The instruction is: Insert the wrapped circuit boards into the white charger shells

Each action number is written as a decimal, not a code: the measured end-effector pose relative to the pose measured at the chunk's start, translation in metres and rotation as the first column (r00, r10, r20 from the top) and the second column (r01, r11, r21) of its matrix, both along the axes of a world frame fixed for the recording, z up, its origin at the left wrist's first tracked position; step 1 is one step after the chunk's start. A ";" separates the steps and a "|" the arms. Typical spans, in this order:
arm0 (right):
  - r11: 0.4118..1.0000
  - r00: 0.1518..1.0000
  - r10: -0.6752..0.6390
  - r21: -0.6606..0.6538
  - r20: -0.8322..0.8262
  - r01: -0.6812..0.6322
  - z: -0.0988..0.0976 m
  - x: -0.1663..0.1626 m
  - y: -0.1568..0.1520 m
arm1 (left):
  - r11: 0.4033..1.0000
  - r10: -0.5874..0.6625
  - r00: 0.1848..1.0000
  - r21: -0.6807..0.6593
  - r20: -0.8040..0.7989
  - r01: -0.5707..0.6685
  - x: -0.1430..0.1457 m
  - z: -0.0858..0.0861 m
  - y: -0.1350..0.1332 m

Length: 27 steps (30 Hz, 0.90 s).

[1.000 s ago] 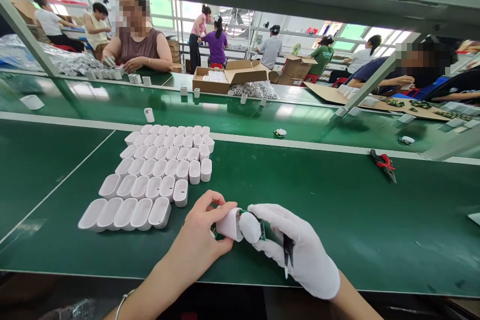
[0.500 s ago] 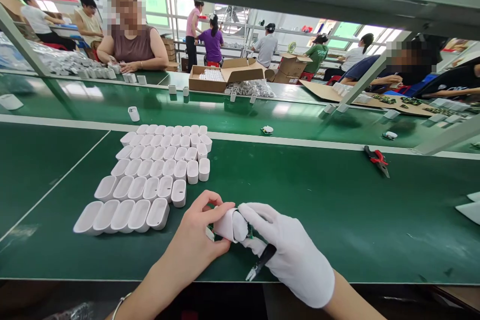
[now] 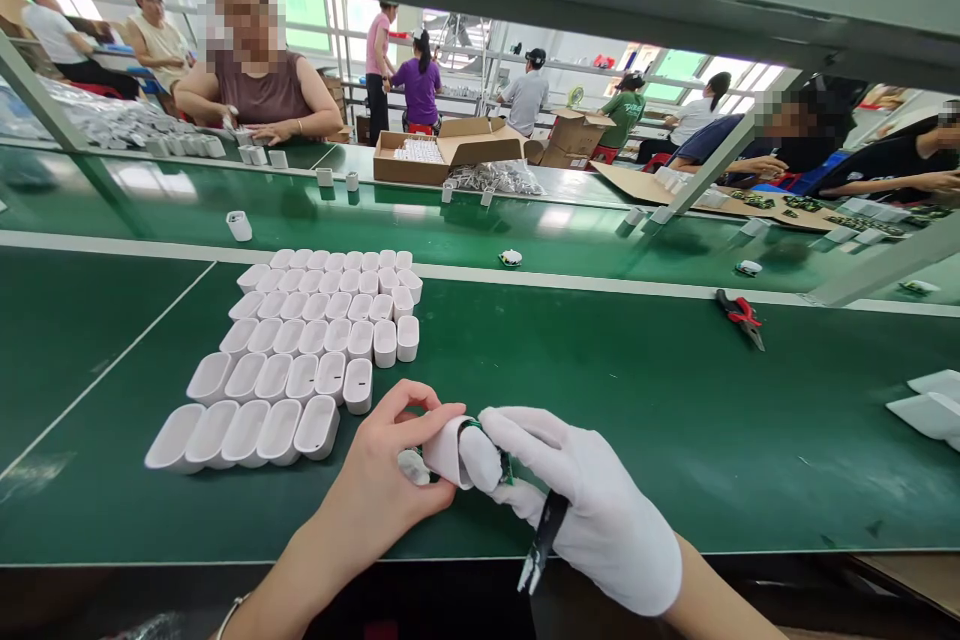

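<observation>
Near the front edge of the green bench (image 3: 735,480), a black-handled tool with pale metal tips (image 3: 546,532) juts from the white-gloved right hand (image 3: 592,505) and could drop if that grip slackens. The same hand pinches a green circuit board with a rounded white piece (image 3: 479,458) at the mouth of the white plastic shell (image 3: 442,452) gripped by the bare left hand (image 3: 394,450); pushed crookedly, it might jam. Beyond, a wrist swing could topple rows of open white cups (image 3: 313,338); farther lie red-and-black pliers (image 3: 741,320).
</observation>
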State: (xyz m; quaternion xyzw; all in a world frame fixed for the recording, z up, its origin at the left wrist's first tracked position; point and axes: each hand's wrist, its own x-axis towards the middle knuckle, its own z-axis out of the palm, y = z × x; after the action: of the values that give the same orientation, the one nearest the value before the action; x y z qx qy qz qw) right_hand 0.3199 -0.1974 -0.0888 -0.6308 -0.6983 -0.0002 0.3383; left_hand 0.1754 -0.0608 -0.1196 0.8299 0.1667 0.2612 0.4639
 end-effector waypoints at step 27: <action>0.981 0.977 0.016 -0.190 0.211 0.025 0.020 -0.004 0.004 | 0.993 -0.099 0.995 0.063 0.024 0.097 -0.009 -0.010 0.007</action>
State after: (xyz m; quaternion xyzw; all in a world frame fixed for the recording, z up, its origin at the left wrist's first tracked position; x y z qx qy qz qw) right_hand 0.3155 -0.1931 -0.0690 -0.6585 -0.7256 -0.0007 0.1997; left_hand 0.1666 -0.0535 -0.1296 0.8475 0.1113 0.2544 0.4524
